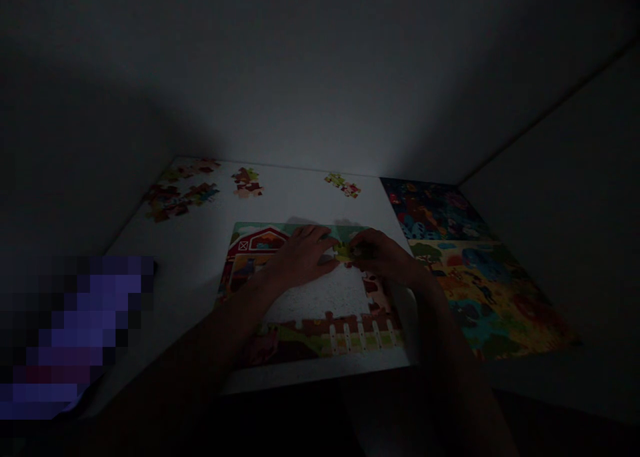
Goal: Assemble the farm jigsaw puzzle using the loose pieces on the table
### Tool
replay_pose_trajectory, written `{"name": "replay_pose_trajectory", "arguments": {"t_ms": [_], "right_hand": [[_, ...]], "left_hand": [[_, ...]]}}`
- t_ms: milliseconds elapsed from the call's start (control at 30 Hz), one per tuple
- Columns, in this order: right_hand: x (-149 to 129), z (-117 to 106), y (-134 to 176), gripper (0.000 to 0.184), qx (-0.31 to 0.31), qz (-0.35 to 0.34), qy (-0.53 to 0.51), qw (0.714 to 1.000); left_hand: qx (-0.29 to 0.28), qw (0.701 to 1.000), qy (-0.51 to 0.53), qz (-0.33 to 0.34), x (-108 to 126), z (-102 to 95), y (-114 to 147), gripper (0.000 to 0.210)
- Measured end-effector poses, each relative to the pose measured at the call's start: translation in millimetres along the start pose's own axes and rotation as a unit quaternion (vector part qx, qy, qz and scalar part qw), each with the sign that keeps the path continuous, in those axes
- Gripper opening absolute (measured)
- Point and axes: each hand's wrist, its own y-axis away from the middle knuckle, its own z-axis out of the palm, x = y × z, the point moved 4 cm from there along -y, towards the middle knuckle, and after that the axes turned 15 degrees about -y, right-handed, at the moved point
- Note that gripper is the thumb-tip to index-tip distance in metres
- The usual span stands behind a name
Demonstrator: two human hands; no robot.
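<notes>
farm puzzle [310,340]: partly behind left hand [304,251]; purple object [90,330]: pixelated, cut by left edge

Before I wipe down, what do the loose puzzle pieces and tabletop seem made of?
The loose puzzle pieces look like printed cardboard: flat, interlocking shapes; dim light hides their finish. The tabletop looks smooth and white, perhaps laminate; no grain shows.

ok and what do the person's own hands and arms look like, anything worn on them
The left hand and right hand are gloveless, with slim fingers. No watch or bracelet shows at the wrists. The forearms look bare near the hands; closer to the camera it's too dark to tell about sleeves.
</notes>
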Motion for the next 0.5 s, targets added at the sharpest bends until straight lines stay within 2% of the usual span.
{"name": "replay_pose_trajectory", "arguments": {"t_ms": [267, 500], "right_hand": [[-1.3, -1.7, 1.1, 0.031, 0.005, 0.006, 0.003, 1.000], [7.1, -10.4, 1.4, 0.036, 0.003, -0.016, 0.046, 0.999]], "left_hand": [[0.004, 1.000, 0.000, -0.007, 0.1, 1.1, -0.3, 0.038], [0.006, 1.000, -0.011, -0.003, 0.1, 2.6, -0.5, 0.038]]}}
